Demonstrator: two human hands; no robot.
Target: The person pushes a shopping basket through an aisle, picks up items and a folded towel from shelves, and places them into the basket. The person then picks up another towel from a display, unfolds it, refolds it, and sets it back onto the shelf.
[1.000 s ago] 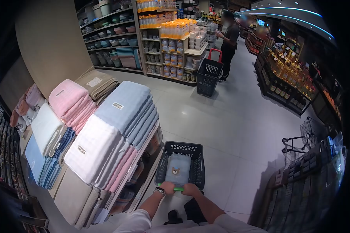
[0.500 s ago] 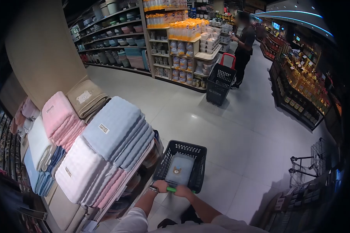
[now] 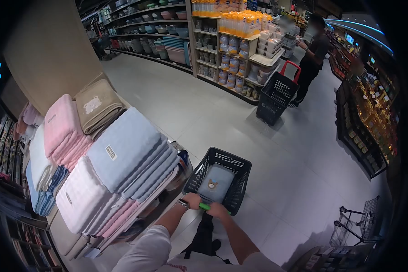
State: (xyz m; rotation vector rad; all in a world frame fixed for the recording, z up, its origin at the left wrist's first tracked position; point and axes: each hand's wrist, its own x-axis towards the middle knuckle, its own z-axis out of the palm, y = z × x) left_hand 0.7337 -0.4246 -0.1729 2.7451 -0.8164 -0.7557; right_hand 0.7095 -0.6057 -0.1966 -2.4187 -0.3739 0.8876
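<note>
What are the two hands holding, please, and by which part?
The left hand and right hand hold the dark shopping basket by its green handle.

The shopping basket [image 3: 243, 181] is directly before you, its handle [image 3: 204, 206] at the end nearest you, and a folded towel [image 3: 217, 182] lies inside it. To your left, towel stacks [image 3: 127, 149] sit side by side on a display stand [image 3: 143, 213], with a pillar [image 3: 54, 50] behind them. Across the aisle ahead are bowl shelves [image 3: 149, 35]; a shelving unit [image 3: 193, 50] stands to their right, with upright packs [image 3: 242, 23] on top and container stacks [image 3: 269, 43] at its right end. Just beside that end stands a wheeled basket [image 3: 276, 96], near a person [image 3: 312, 59]. Farther right runs a bottle display [image 3: 356, 136]; a wire cart [image 3: 370, 222] is nearer you, low on the right.
</note>
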